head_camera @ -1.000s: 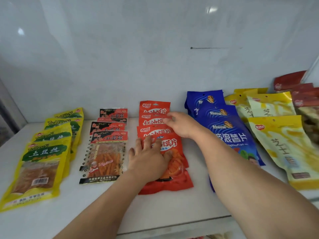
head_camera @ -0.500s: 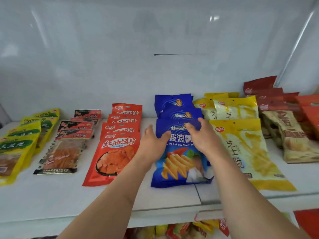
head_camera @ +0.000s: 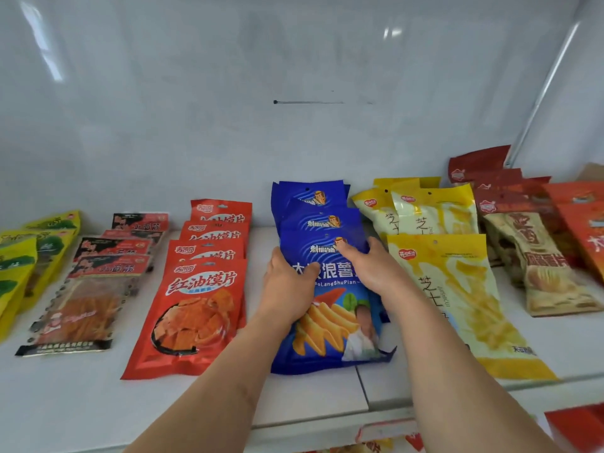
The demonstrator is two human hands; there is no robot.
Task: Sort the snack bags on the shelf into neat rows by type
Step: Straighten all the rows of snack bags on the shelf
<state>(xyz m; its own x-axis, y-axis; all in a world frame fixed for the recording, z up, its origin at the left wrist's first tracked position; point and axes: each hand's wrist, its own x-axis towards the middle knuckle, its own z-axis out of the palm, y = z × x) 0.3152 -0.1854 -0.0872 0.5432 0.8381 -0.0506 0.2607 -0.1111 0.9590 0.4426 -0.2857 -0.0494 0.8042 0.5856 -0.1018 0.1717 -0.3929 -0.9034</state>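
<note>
Snack bags lie in overlapping rows on a white shelf (head_camera: 98, 403). From the left there are yellow-green bags (head_camera: 19, 266), clear bags with black-red tops (head_camera: 81, 308), red bags (head_camera: 196, 308), blue chip bags (head_camera: 330, 335), yellow bags (head_camera: 457, 289) and beige bags with dark red tops (head_camera: 536, 266). Both hands lie on the front blue bag. My left hand (head_camera: 287, 286) rests along its left edge with the thumb across the front. My right hand (head_camera: 372, 269) presses flat on its upper right part, fingers reaching toward the bag behind.
Orange-red bags (head_camera: 585, 223) sit at the far right. A white back wall (head_camera: 294, 125) closes the shelf behind the rows. More packets show on a lower shelf (head_camera: 376, 446) under the front edge. A seam (head_camera: 362, 387) splits the shelf board beside the blue row.
Both hands left the red bags and moved right onto the blue row. In the last half second they stayed on the front blue bag, and the view came closer.
</note>
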